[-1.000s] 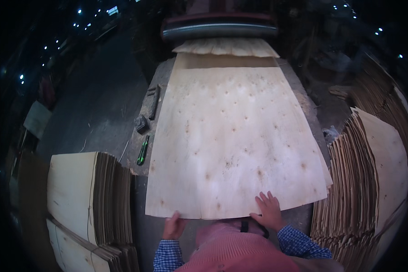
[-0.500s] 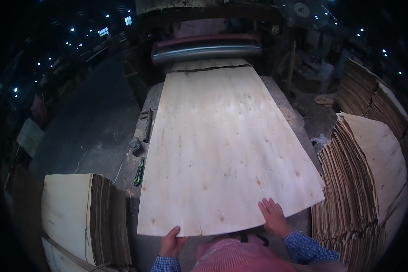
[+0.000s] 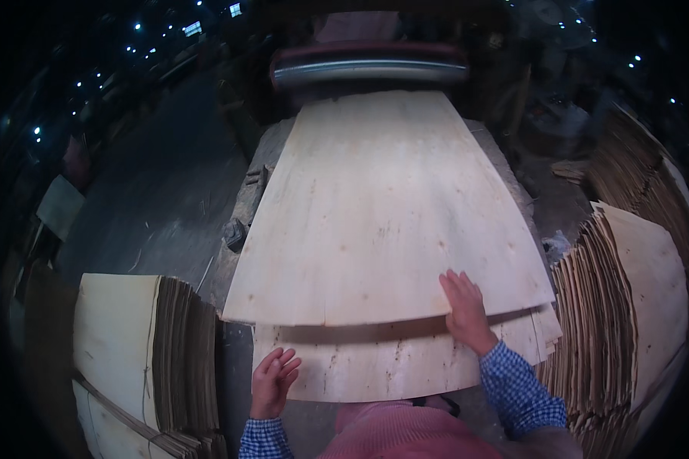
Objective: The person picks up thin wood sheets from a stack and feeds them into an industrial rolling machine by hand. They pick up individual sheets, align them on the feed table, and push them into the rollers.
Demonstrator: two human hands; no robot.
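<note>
A broad, pale wood veneer sheet (image 3: 383, 222) with small knots lies on the workbench, its far end at a shiny metal roller (image 3: 371, 70). My right hand (image 3: 467, 306) rests on its near edge towards the right, fingers stretched flat on the surface; the thumb is hidden. Beneath, a second veneer sheet (image 3: 360, 366) shows as a strip along the front. My left hand (image 3: 274, 380) is at that lower sheet's left edge, holding nothing, with its fingers loosely bent and apart. It is clear of the upper sheet.
Tied veneer bundles stand at the left (image 3: 119, 344) and right (image 3: 643, 283), close beside the bench. A small dark block (image 3: 234, 234) sits on the bench's stone-like left edge (image 3: 262, 164). More stacked veneer (image 3: 635, 157) is farther right.
The upper sheet has slid away from me towards the roller, uncovering the sheet below. My left hand has let go of its edge; my right hand has moved forward with it. The green knife is now covered.
</note>
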